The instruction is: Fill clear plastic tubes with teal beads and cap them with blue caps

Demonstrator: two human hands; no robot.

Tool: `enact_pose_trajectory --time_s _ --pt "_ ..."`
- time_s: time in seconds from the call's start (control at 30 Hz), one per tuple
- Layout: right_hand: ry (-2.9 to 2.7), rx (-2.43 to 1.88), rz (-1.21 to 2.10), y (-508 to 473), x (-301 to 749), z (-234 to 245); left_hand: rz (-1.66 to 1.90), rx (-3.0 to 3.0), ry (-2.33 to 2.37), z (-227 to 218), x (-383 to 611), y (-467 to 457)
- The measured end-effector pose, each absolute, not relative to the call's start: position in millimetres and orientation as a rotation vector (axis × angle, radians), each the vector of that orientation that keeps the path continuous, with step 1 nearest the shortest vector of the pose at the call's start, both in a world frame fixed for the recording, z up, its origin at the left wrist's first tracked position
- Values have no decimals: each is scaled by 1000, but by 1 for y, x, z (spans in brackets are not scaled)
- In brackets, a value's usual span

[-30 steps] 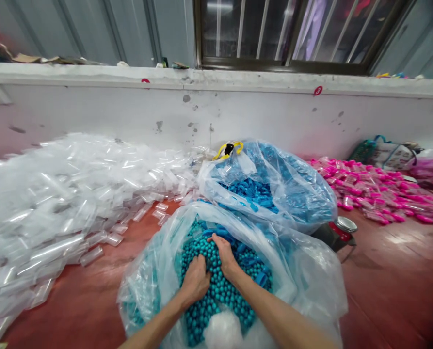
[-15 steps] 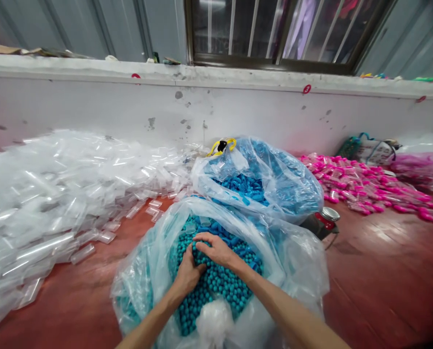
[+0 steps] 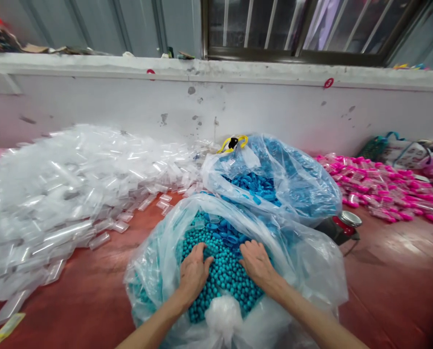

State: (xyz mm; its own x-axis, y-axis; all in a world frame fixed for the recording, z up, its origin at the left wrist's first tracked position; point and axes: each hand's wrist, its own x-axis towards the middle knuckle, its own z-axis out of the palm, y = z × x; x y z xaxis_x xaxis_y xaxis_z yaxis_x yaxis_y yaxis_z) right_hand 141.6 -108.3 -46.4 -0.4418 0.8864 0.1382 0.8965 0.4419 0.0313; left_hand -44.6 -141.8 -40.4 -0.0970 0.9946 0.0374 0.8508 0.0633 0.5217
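A large clear plastic bag (image 3: 158,242) stands open in front of me, filled with teal beads (image 3: 231,274). Blue plastic caps (image 3: 229,235) lie on the beads toward the far side. My left hand (image 3: 194,271) is curled over the beads at the left, thumb and fingers around what looks like a clear tube (image 3: 211,250) with teal showing through it. At the right of the bag's mouth, my right hand (image 3: 257,264) has its fingers bent and apart, fingertips beside the blue caps. I make out nothing in its grasp.
Clear plastic tubes (image 3: 74,189) form a big heap at the left. Behind, a second bag (image 3: 303,179) holds blue caps. Pink-capped tubes (image 3: 387,189) are piled at the right. A silver-lidded container (image 3: 350,219) stands beside the bags on the red surface (image 3: 387,271).
My hands have parted: they were together over the beads, and the right hand has moved right toward the blue caps. The whole view has shifted slightly.
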Motion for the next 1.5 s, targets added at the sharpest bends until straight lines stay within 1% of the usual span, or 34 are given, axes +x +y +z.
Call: enact_pose_trajectory --time_s 0.1,0.2,0.3,0.37,0.43,0.53,0.7,0.8,0.93,1.1,1.23,1.33,1.5 --pt "-2625 -1638 -60 -109 120 -35 558 1882 2000 -41 -43 -137" --pt "-2710 -1614 53 -113 111 -33 572 1853 1953 -43 -43 -136" --pt "-2710 -1544 317 -111 121 -37 566 1824 1939 -43 -43 -133" --pt "-2614 -1496 544 -102 130 -36 498 1823 1942 -41 -42 -130" --pt "-2483 -1464 687 -91 133 -33 424 1780 1941 -38 -41 -126" --pt "-2405 -1483 644 -82 126 -30 365 1707 1931 -38 -38 -121" --pt "-2692 -1421 300 -99 114 -40 424 1695 1885 -46 -39 -117" --pt "-2749 -1398 200 -110 126 -46 506 1692 1811 -48 -47 -118" --pt "-2603 -1418 374 -108 139 -42 637 1678 1702 -47 -57 -119" --pt "-2038 -1300 779 -102 115 -22 970 1494 1412 -44 -58 -121" --pt "-1884 -1192 993 -106 95 -17 943 1118 1196 -38 -52 -128" --pt "-1854 -1197 1058 -110 94 -19 926 958 1153 -37 -50 -134" --pt "-2032 -1188 1018 -110 111 -18 967 937 1247 -44 -55 -139"
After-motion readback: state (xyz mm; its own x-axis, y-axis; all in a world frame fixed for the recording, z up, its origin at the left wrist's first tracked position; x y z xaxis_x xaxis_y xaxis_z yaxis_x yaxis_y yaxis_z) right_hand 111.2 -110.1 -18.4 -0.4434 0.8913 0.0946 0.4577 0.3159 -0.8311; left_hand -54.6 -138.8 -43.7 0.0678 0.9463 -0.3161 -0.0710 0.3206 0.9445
